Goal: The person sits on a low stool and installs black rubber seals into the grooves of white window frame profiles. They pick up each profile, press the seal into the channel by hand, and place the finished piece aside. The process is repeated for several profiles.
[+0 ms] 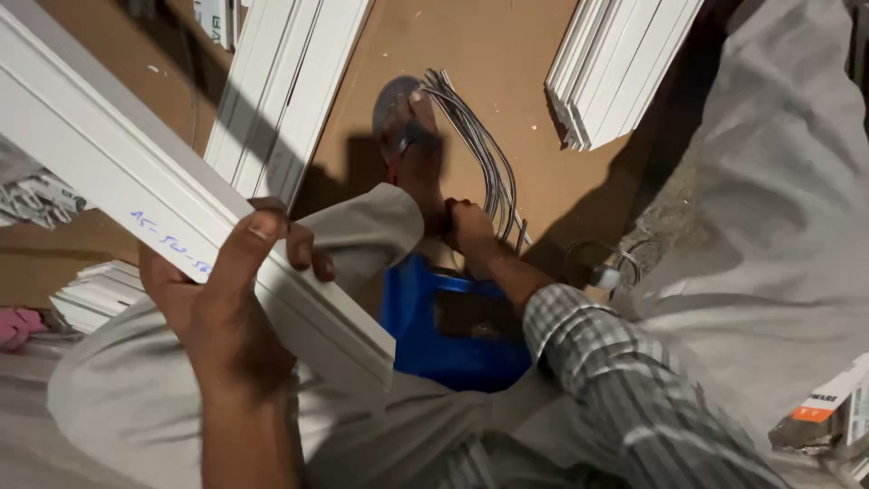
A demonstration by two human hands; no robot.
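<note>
Pink cloth (18, 324): a crumpled scrap at the far left edge, on the floor and clear of both hands.
Small white offcuts (95, 294): short stacked pieces low on the left, beside the person's knee, seemingly put aside from the long lengths.
White trunking strip (136, 186): a long flat channel running from the upper left corner down towards the lap; it bears blue handwritten marks near the grip, and its lower end rests over the thigh, which helps steady so long a piece.
Left hand (226, 294): closed round the strip from below, thumb pressed flat on the upper face and fingers curled over the far edge, so the length cannot twist or slide.
Leaning white lengths (285, 91): several more strips lying side by side on the brown floor (507, 54), above the left hand, within easy reach.
Blue stool (444, 330): seen between the legs, under the seated person.
Right hand (471, 226): reaching down by the foot in a sandal, fingers closed on the near end of the wire bundle; the grip itself is partly hidden.
Grey wire bundle (484, 154): thin wires that curve away across the floor past the foot.
Second white stack (620, 63): another pile, upper right, apart from both hands.
Pale sheet (787, 181): draped cloth filling the right side.
</note>
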